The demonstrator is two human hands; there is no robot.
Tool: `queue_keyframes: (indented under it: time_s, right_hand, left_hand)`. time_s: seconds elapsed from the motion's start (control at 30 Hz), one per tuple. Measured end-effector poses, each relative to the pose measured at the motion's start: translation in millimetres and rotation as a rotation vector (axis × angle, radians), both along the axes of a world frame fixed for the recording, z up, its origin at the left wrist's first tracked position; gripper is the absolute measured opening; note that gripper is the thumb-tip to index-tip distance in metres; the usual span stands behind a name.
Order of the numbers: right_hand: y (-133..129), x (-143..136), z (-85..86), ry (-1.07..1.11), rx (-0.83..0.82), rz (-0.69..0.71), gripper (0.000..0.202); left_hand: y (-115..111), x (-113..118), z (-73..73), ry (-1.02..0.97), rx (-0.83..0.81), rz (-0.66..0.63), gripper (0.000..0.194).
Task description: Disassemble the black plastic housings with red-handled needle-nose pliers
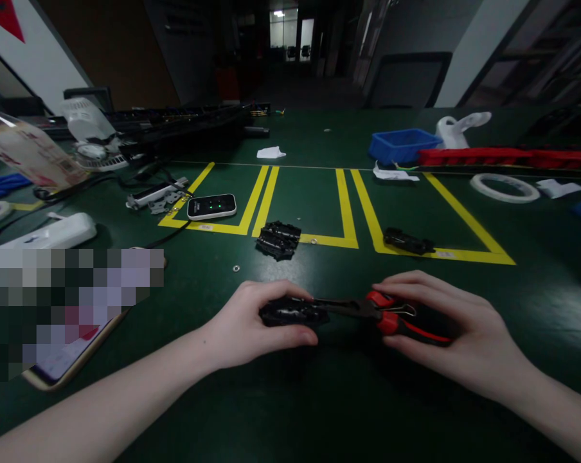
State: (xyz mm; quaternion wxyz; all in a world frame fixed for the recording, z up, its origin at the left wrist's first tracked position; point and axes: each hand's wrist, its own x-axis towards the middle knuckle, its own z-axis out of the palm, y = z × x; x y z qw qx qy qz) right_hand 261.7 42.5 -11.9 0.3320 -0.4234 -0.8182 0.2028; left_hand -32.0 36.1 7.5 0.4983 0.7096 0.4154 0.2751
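Near the middle of the green table, my left hand (256,321) grips a black plastic part (295,312) between thumb and fingers. My right hand (454,328) holds long-nose pliers (389,312) with red and black handles. Their dark jaws point left and reach the right end of the black part; whether they pinch it is too small to tell. Beyond my left hand, several similar black parts (277,240) lie together on a yellow tape line. Another black part (409,241) rests on the tape to the right.
At the left are a phone (78,341), a white power strip (44,241) and a small white device (212,206) with green lights. A blue bin (403,145), a red strip (507,157) and a tape roll (504,187) stand or lie at the back right. Small rings (236,269) dot the table.
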Motion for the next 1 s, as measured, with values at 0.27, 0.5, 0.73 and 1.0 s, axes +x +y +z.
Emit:
queue_keyframes:
  time_s: [0.27,0.5,0.73,1.0]
  right_hand:
    - [3.5,3.4,-0.4,-0.105,0.055,0.041,0.045]
    - [6.4,9.2,-3.4,-0.17,0.124,0.067,0.046]
    - [0.9,4.8,-5.7,-0.172,0.2,0.048,0.042]
    - [-1.5,4.2,-7.1,-0.159,0.189,0.024,0.041]
  left_hand:
    - [1.0,-0.4,-0.4,0.007,0.075,-0.012,0.031]
    - [3.2,-1.1,-6.2,-0.018,0.123,-0.008,0.039]
    - [3.3,-0.3,-9.3,0.036,0.14,0.028,0.04]
    - [5.0,-0.2,-8.5,0.046,0.102,0.018,0.038]
